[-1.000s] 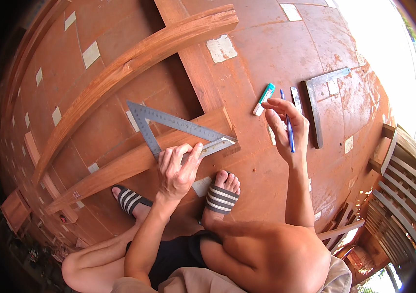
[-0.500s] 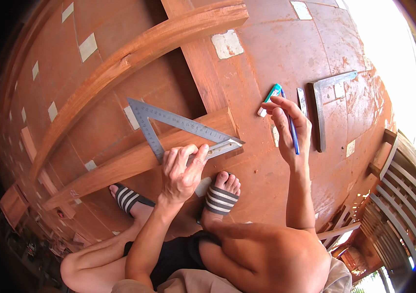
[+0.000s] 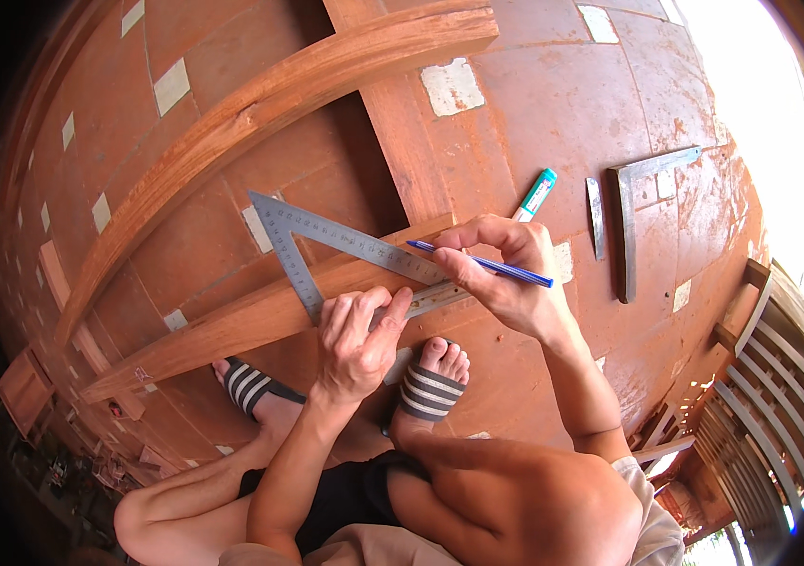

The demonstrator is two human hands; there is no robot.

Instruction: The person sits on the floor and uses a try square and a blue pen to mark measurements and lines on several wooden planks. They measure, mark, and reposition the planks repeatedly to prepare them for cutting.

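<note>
My left hand [image 3: 356, 344] grips the thick lower edge of a metal triangle square [image 3: 300, 274], which lies across a reddish wooden beam [image 3: 223, 325]. Over the right end of that beam, my right hand [image 3: 505, 274] holds a blue pen [image 3: 505, 271] between thumb and fingers. The pen's tip points left, above the graduated long edge of the square. My right fingers cover the beam's end and the square's right corner, so I cannot tell whether the pen touches either.
A green and white marker-like tube [image 3: 536, 193] lies beyond my right hand. Right of it are a thin metal blade [image 3: 595, 219] and an L-shaped try square [image 3: 622, 231]. Another long beam [image 3: 260, 113] crosses further off, over a crosspiece [image 3: 402, 141]. My sandalled foot [image 3: 432, 382] is close to the near beam.
My right hand has moved left and nearer, over the beam's end, and the pen has swung from upright to pointing left. My left hand stays on the square.
</note>
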